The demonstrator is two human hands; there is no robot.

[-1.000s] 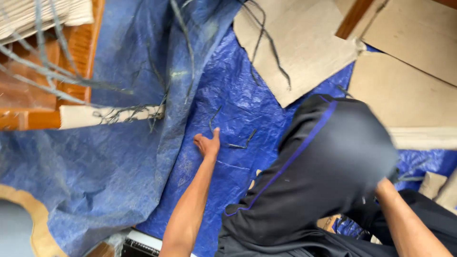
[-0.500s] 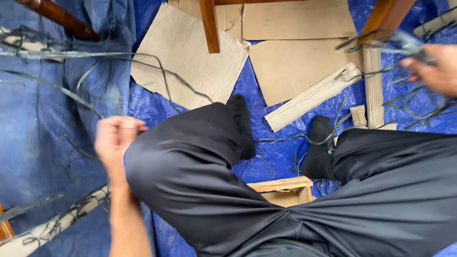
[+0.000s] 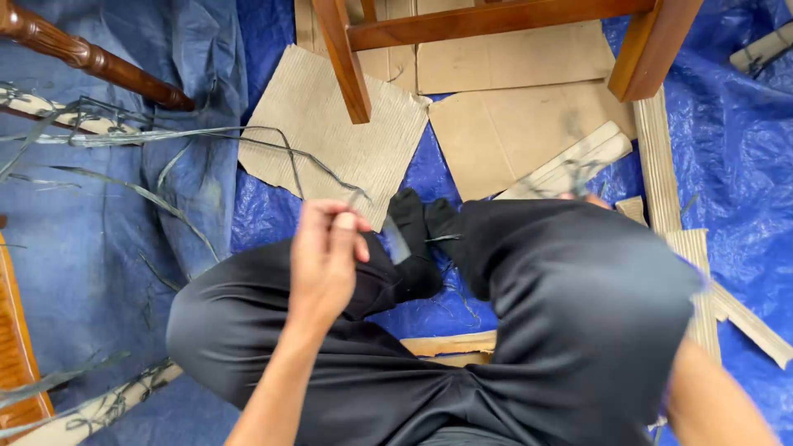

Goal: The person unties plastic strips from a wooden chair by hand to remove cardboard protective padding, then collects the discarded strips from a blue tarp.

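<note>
The person sits cross-legged on a blue tarp (image 3: 743, 165). Taking the left knee (image 3: 239, 322) as the landmark: just above it the left hand (image 3: 326, 256) is raised, fingers closed together in a pinch on a thin grey strip (image 3: 395, 239). That strip runs from the fingertips toward the black-socked feet (image 3: 421, 235), right of the knee. The other hand is barely in view; only a forearm (image 3: 719, 405) shows far right of the knee, and what may be fingertips peek over the right knee (image 3: 595, 289), so I cannot tell whether that hand is open or closed.

Judging from the grip, handling this strip well means keeping the pinch near its end, holding it flat and untwisted, and drawing it along its length so it does not kink.

Counted: two knees, two feet, one strip in hand. Left of the knee several loose strips (image 3: 140, 194) trail over the tarp; too tangled to count. Beyond the knee lie three or so cardboard sheets (image 3: 330, 132). Farthest, two chair legs (image 3: 347, 66) with a crossbar stand over the cardboard, and one dark turned leg (image 3: 91, 62) lies up left. Slats (image 3: 661, 157) lie far right.
</note>
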